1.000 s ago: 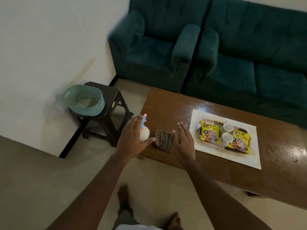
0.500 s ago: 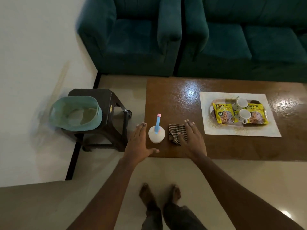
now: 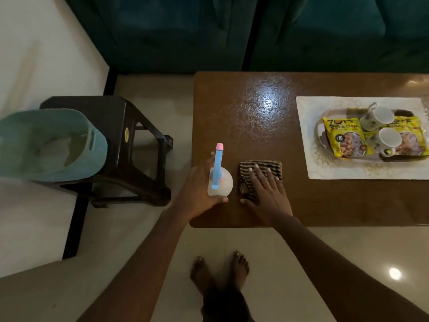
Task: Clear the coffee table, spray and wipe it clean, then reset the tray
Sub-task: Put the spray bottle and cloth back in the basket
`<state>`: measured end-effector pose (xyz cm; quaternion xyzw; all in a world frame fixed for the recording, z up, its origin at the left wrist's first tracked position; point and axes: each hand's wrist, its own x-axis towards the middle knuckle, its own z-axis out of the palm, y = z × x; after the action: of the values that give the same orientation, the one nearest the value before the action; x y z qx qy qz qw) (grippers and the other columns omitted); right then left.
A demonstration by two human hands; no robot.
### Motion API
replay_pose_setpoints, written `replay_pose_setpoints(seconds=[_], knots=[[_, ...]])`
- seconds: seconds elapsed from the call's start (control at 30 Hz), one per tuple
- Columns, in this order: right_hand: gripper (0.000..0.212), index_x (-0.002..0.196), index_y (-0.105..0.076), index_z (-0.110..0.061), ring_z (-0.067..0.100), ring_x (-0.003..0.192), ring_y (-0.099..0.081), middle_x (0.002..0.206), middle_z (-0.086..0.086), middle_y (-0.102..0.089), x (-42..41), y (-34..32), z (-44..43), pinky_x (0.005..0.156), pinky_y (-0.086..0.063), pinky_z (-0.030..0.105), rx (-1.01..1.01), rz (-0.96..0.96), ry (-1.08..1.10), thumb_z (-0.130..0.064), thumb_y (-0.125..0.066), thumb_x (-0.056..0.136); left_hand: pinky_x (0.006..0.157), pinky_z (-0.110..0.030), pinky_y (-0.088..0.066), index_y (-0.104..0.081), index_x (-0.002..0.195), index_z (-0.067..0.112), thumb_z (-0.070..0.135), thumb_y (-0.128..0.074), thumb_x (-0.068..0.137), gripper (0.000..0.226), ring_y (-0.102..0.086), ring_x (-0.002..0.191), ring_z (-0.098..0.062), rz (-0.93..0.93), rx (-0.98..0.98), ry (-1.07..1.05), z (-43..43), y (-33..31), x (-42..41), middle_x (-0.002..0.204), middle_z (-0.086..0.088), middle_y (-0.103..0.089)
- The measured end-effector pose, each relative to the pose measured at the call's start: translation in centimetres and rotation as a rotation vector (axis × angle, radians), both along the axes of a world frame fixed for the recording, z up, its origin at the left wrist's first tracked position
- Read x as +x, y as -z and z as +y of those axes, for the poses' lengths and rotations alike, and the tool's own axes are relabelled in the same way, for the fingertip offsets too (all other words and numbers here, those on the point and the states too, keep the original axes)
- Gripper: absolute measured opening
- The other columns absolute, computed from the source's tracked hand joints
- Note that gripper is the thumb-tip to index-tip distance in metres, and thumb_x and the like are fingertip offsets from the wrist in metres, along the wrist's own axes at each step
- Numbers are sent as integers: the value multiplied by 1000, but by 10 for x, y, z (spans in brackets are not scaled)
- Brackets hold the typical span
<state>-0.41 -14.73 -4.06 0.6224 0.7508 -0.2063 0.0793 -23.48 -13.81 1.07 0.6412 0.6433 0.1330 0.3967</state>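
While the left hand (image 3: 197, 189) curls round the white, blue-triggered spray bottle (image 3: 221, 183) at lower centre and the right hand (image 3: 267, 194) lies flat on the striped brown cloth (image 3: 260, 165) beside it, clearing seems unfinished: the loaded oval tray (image 3: 321, 138) at right needs lifting off the brown worktop (image 3: 255, 117) first.

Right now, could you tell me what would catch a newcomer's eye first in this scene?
At the near left corner of the table, the left hand curls round a bottle with a blue-and-pink sprayer, and the right hand lies flat on a striped cloth beside it. Further right, a tray holds yellow packets and two white cups. Left of the table, a teal basket rests on a dark stool.
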Motion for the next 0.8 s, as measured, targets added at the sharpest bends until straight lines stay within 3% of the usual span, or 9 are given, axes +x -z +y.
replay_pose_setpoints(seconds=[0.07, 0.13, 0.3, 0.5, 0.57, 0.63, 0.7, 0.73, 0.8], knots=[[91, 154, 16, -37, 24, 150, 18, 160, -11, 22, 5, 14, 8, 121, 8, 44, -10, -33, -67, -75, -36, 90, 102, -26, -31, -20, 150, 30, 38, -86, 67, 106, -41, 132, -16, -12, 6, -5, 6, 5, 3, 148, 4, -39], [88, 154, 16, -38, 25, 149, 20, 160, -12, 24, 11, 19, 15, 122, 7, 47, -15, -51, -97, -72, -36, 92, 103, -30, -37, -26, 147, 29, 38, -84, 68, 99, -46, 130, -18, -22, 17, -14, 11, 9, 3, 146, 3, -42], [71, 155, 9, -40, 24, 150, 21, 163, -10, 18, 9, 18, 13, 123, 7, 45, -32, -9, -72, -42, -38, 102, 101, -42, -48, -34, 138, 37, 39, -87, 63, 93, -51, 123, -17, -79, 4, -36, 14, 6, 0, 139, 5, -47], [60, 155, -9, -42, 20, 151, 16, 160, -19, 10, -6, 5, -14, 122, 8, 42, -151, 153, 24, -42, -38, 103, 99, -29, -44, -44, 134, 23, 38, -86, 66, 82, -54, 117, -11, -56, 42, -128, -3, -11, -2, 134, 1, -55], [57, 155, -15, -41, 22, 153, 5, 161, -14, 5, -12, -2, -27, 123, 1, 43, -260, 275, 121, -43, -40, 103, 98, -26, -42, -46, 133, 17, 38, -85, 67, 80, -55, 119, -16, -57, 54, -177, -13, -22, -6, 135, -2, -55], [56, 155, -25, -35, 26, 147, -25, 164, -1, -18, -18, -16, -31, 120, -24, 42, -419, 453, 370, -43, -43, 103, 95, -21, -39, -47, 132, 15, 36, -86, 67, 79, -55, 119, -18, -60, 38, -236, -20, -34, -9, 133, -2, -56], [41, 142, -46, -27, 16, 112, -58, 139, 4, -55, -26, -38, -33, 89, -50, 26, -562, 650, 602, -40, -44, 103, 92, -18, -37, -47, 132, 13, 35, -86, 67, 78, -55, 118, -19, -55, 6, -287, -27, -48, -16, 131, -3, -58], [34, 134, -51, -26, 11, 97, -61, 122, 0, -63, -31, -50, -32, 74, -49, 21, -624, 726, 668, -39, -44, 104, 92, -18, -37, -47, 132, 11, 35, -85, 68, 78, -56, 117, -20, -44, -5, -304, -30, -56, -21, 129, -5, -58], [23, 121, -55, -29, 8, 96, -60, 113, -5, -63, -41, -67, -30, 74, -47, 24, -682, 850, 757, -38, -41, 105, 95, -22, -40, -47, 131, 7, 33, -85, 69, 78, -58, 115, -23, -24, -8, -342, -36, -72, -30, 126, -8, -61]])
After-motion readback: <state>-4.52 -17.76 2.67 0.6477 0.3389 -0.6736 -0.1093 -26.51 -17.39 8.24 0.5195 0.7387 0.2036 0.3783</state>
